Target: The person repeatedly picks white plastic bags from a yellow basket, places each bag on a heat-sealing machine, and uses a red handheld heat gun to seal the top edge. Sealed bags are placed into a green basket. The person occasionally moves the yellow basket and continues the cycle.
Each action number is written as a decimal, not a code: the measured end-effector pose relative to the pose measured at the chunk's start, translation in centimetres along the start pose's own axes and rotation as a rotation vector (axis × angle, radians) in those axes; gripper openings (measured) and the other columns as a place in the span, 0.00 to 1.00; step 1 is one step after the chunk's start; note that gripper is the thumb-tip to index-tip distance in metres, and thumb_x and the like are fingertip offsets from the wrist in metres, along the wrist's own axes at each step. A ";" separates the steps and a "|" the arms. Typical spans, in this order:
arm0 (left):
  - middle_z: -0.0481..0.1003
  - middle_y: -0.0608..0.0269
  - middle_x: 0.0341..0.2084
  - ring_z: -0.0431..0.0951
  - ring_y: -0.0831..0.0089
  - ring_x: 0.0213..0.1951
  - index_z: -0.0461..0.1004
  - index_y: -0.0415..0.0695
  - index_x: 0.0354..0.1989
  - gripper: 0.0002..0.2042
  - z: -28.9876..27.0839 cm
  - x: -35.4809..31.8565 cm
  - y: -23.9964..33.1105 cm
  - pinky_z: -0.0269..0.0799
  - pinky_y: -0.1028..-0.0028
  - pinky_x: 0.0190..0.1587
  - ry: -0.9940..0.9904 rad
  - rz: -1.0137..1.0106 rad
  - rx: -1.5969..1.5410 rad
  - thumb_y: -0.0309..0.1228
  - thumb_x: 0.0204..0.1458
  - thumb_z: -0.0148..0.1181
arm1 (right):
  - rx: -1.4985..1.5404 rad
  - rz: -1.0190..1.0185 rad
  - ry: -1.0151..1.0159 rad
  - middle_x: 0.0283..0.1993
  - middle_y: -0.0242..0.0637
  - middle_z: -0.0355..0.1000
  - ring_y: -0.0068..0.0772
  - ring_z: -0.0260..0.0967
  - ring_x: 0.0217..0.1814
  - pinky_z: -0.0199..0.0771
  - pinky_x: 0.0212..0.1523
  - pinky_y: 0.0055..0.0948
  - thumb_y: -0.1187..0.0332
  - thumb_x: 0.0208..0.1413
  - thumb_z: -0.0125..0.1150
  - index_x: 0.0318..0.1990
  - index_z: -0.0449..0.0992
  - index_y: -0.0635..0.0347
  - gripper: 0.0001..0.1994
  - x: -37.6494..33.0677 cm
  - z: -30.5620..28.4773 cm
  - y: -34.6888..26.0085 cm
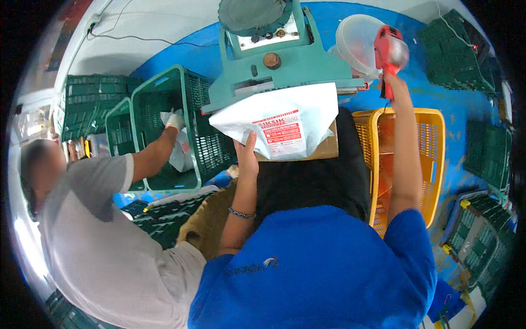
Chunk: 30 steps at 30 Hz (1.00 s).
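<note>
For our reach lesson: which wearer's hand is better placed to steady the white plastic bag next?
Probably the left hand: it holds the bag; the right hand grips a red handheld device farther away.

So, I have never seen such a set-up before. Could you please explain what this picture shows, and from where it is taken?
No robot here: a person works with two bare hands, and a fisheye camera on the head looks down, so straight edges bend. The left hand holds a white printed plastic bag, with cardboard beneath it, before a green machine, possibly a bag sealer. The right hand grips a red handheld tool, too blurred to identify surely. Below the right hand is a yellow basket. At left, a co-worker's gloved hand reaches into a green crate.
</note>
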<state>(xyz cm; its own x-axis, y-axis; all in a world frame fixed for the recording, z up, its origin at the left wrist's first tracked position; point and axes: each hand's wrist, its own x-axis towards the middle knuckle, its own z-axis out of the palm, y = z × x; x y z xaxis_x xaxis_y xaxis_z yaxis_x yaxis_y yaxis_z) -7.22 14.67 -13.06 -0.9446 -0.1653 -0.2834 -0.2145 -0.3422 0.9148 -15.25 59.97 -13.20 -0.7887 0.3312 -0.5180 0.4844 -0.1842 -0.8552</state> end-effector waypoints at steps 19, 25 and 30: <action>0.68 0.54 0.52 0.68 0.68 0.53 0.59 0.32 0.58 0.24 0.3 0.0 -3.3 0.62 0.70 0.56 -0.121 0.102 -0.006 0.40 0.62 0.48 | -1.115 -0.163 -0.369 0.35 0.51 0.74 0.55 0.72 0.40 0.72 0.40 0.44 0.60 0.40 0.63 0.42 0.75 0.61 0.21 -29.6 8.4 5.4; 0.68 0.55 0.52 0.67 0.69 0.53 0.60 0.32 0.58 0.25 0.4 -0.2 -2.5 0.62 0.70 0.56 -0.063 -0.007 0.102 0.40 0.61 0.50 | -1.195 -0.001 -0.269 0.28 0.55 0.74 0.53 0.74 0.35 0.73 0.36 0.44 0.55 0.40 0.63 0.34 0.77 0.64 0.20 -31.0 0.8 3.4; 0.70 0.55 0.49 0.69 0.68 0.52 0.61 0.32 0.57 0.27 -0.6 -1.2 -2.2 0.62 0.70 0.56 -0.191 0.068 0.132 0.39 0.56 0.58 | -0.641 -0.160 0.034 0.39 0.41 0.74 0.31 0.71 0.38 0.70 0.40 0.30 0.63 0.45 0.62 0.52 0.70 0.63 0.25 -20.6 -2.1 1.7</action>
<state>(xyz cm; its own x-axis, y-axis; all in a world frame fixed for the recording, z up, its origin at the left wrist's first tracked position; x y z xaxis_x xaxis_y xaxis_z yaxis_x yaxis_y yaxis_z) -5.43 15.11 -14.91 -0.9852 -0.0014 -0.1716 -0.1675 -0.2106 0.9631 2.58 54.75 -3.93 -0.8621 0.3402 -0.3755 0.5002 0.4532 -0.7378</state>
